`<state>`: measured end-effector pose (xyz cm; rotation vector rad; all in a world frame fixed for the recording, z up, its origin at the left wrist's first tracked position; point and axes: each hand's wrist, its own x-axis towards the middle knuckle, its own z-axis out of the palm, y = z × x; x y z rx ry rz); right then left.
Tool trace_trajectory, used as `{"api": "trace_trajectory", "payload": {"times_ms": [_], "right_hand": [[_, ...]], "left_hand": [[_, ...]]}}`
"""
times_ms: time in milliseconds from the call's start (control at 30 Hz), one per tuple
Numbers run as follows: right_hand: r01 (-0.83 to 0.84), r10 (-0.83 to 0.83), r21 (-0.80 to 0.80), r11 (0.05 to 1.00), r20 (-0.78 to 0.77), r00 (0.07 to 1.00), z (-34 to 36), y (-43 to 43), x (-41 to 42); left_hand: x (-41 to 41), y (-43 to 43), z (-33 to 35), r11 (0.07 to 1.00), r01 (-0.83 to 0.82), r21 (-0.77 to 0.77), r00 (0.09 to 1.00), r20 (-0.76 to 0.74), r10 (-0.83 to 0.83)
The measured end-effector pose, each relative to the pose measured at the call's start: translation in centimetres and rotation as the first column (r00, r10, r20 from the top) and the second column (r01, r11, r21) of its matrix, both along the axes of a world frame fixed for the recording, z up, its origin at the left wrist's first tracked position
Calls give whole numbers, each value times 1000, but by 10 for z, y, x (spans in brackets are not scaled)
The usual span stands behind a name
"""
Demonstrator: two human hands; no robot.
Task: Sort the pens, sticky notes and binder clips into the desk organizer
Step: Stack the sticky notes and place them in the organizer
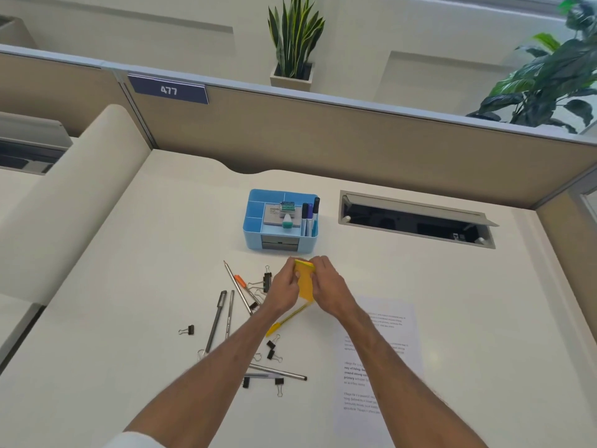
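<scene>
- Holding the sticky notes (305, 283) up off the counter (420, 279): both hands have them, left hand (284, 291) and right hand (326, 284) facing each other, fingers (318, 265) clamped on the yellow-orange pad's edges.
- Sticky-note step in hand, by the look of it; the desk organizer (280, 221) sits just beyond the fingertips, markers (310, 215) already in its right slot.
- Next move calls for a short carry forward into a free compartment.
- Still loose below the wrists: pens (215, 321) and binder clips (274, 350), a yellow pen (286, 320) directly under the pad.
</scene>
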<state>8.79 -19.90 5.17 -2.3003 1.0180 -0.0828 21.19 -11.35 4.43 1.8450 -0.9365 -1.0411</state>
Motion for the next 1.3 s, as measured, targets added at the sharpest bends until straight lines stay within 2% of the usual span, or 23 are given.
{"api": "trace_trajectory", "payload": {"times_ms": [100,267,500,600,700,833,933,1100,1300], "right_hand": [[-5,4,-70,998,-15,1000,-3,2,-1],[-20,-27,-313,949,-146,989,8,-7,-2],[-135,104,-267,954,-127,986,47,-25,14],[-86,73,-391,916,-47,996,73,-42,20],[42,-1,-552,833,75,997,104,-66,29],[200,-76,-576,793,233,970,127,-87,54],[257,-119,-566,783,269,956,130,-102,74],[247,-159,-523,816,209,965,118,-126,99],[71,-118,-527,847,-56,991,88,-143,120]], "left_hand": [[1,-1,-4,999,-46,9,999,16,45],[6,2,0,996,-59,-72,994,84,65],[14,9,10,984,-79,-161,990,105,96],[22,13,18,972,-110,-206,969,194,151],[35,18,21,966,-103,-236,901,389,192],[52,22,19,986,-28,-164,824,555,115],[62,22,15,992,23,-122,792,607,56],[81,20,5,996,76,-37,760,650,-34],[101,20,-7,990,123,75,692,708,-140]]}}
